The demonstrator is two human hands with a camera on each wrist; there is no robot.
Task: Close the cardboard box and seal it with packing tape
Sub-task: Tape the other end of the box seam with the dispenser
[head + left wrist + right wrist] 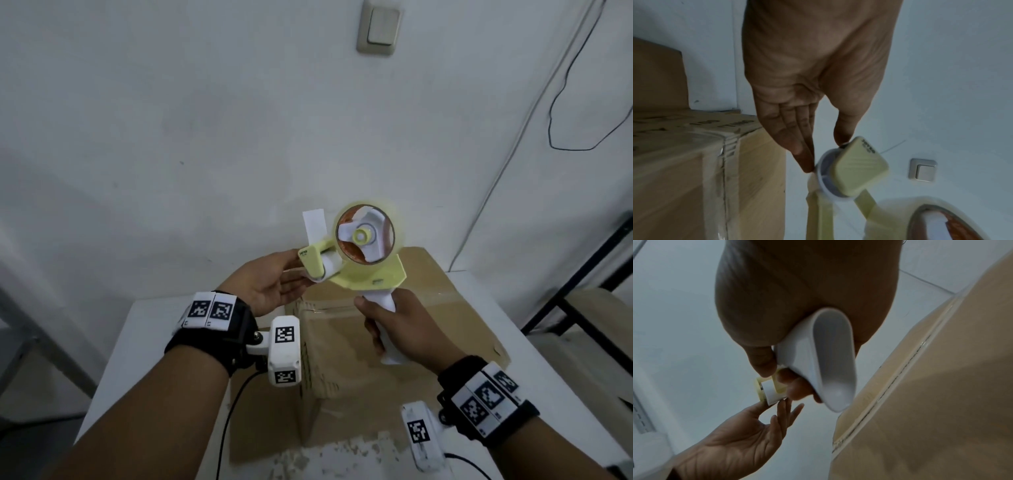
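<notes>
Our two forearms reach in from the bottom of the head view, each with a strapped-on wrist camera. Beneath them sits the cardboard box on a white surface, its flaps folded shut, with what looks like clear tape already along the centre seam.

Above the box, our right hand is clenched around the white handle of a pale yellow tape dispenser, which carries a roll of clear packing tape. Our left hand is flat and relaxed, its fingertips touching the roller at the dispenser's front.

We judge the risks from here: the cutting blade sits near those fingertips and could nick them. A loose tape end could fold back and stick to itself or the roller. We cannot tell whether a free end is showing.

Behind, a light switch is on the white wall.
</notes>
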